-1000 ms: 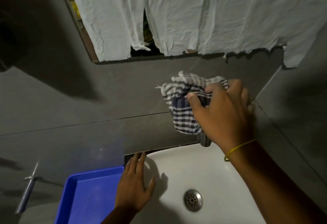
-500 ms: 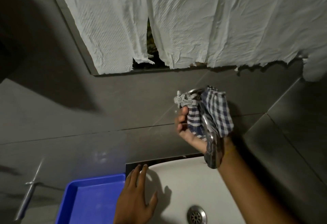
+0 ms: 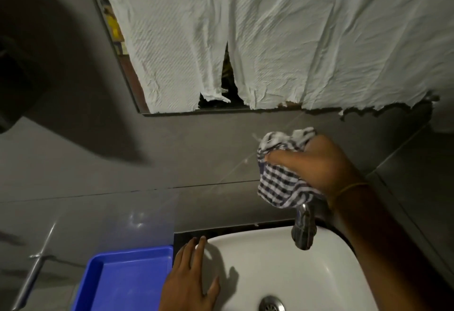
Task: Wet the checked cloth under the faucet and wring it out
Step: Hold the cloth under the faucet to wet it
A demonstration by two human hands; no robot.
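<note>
Checked blue-and-white fabric, the checked cloth (image 3: 282, 175), is bunched in the right hand (image 3: 317, 163), whose fingers are clamped around it above the top of the metal faucet (image 3: 303, 229), against the grey tiled wall (image 3: 122, 175) at the far side. Its lower folds drape onto the faucet. Well apart, the left hand (image 3: 189, 283) lies flat with fingers spread on the near left rim of the white sink (image 3: 307, 274). Left of the sink sits a blue tray (image 3: 127, 283), nothing visible in it. Only the drain (image 3: 271, 304) shows in the basin.
</note>
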